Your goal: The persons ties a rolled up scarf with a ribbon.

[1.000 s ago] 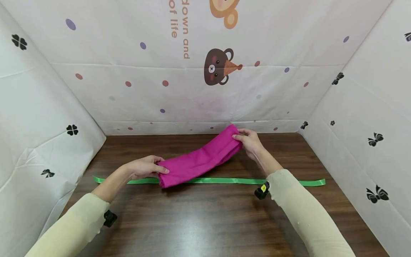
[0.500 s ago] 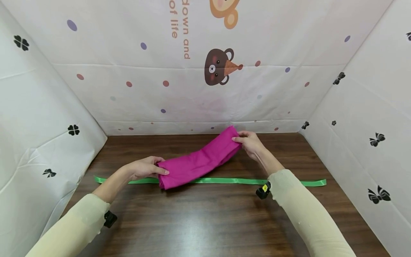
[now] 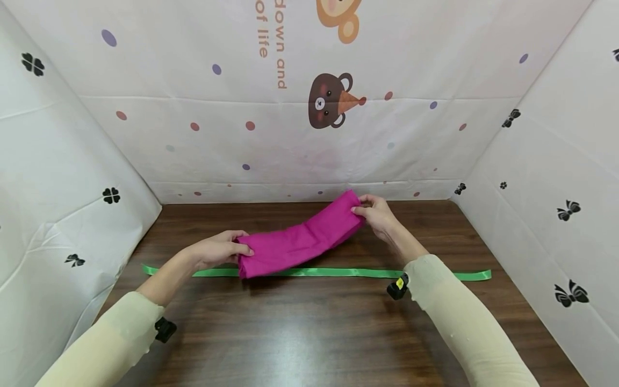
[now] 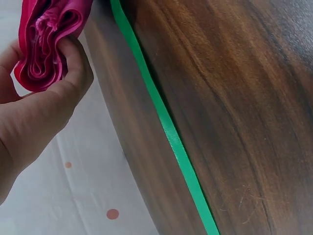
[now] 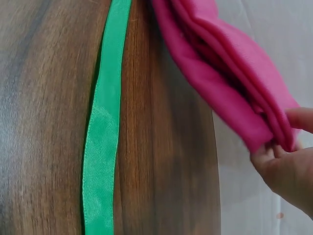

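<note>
A magenta cloth [image 3: 300, 239], folded into a long strip, is held up between both hands over the table. My left hand [image 3: 218, 251] pinches its left end, thumb on top and fingers beneath; the left wrist view shows the rolled layers of the cloth [image 4: 46, 49] end-on. At the other end, held higher and farther back, my right hand [image 3: 379, 216] grips the cloth between thumb and fingers. Its folded edges [image 5: 225, 73] face the right wrist camera. The cloth sags in the middle. Below it a green satin ribbon [image 3: 338, 272] lies stretched straight across the table, partly hidden by the cloth and arms.
The dark wood-grain table [image 3: 290, 333] meets a white printed backdrop [image 3: 193, 150] at the back. White side sheets [image 3: 541, 226] with black bows and clovers stand at left and right. Each sleeve cuff carries a small black camera [image 3: 397, 287].
The left hand has risen slightly, lifting the cloth's left end a little. The right hand has barely moved, and the ribbon lies as before.
</note>
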The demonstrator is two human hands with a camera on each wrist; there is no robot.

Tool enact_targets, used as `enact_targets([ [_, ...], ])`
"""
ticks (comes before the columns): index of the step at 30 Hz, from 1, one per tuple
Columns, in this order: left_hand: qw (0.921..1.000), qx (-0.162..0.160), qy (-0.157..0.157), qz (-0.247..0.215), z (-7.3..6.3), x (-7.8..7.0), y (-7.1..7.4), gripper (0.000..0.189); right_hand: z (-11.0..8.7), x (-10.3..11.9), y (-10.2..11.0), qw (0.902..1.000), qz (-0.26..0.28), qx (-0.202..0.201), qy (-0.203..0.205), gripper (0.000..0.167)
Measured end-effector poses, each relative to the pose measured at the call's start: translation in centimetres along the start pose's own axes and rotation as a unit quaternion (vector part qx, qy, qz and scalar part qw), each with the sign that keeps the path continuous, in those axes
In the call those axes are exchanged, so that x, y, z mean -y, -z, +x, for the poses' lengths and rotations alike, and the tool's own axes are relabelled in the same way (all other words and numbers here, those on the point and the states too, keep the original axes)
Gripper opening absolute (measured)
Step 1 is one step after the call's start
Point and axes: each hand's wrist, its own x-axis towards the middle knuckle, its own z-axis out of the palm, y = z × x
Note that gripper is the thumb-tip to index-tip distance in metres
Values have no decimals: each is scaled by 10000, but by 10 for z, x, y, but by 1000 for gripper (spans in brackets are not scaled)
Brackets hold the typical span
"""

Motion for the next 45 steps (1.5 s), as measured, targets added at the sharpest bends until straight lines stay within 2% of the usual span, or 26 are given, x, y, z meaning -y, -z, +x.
enact_targets([
  [4,10000,41,57,-1,-2,-2,-2,66,1,2,-3,9994,-88,-264,217,30],
  [9,9994,226,245,62,-3,-3,-11,80,1,8,-6,9987,-16,-432,261,31],
  [11,9990,336,272,139,-4,-4,-14,80,3,10,-6,9983,52,-505,271,31],
  [18,9971,668,313,207,-6,-3,-26,51,11,13,-9,9969,338,-648,308,31],
  [24,9926,1145,378,130,-7,2,-41,36,15,20,-16,9972,447,-534,262,31],
  [37,9839,1708,525,76,-6,7,-73,22,25,24,-19,9988,170,-385,246,34],
  [41,9816,1811,590,-152,-8,7,-80,26,26,24,-22,9988,193,-381,247,33],
  [45,9761,2046,648,-355,-9,9,-87,25,27,25,-27,9984,188,-462,280,31],
])
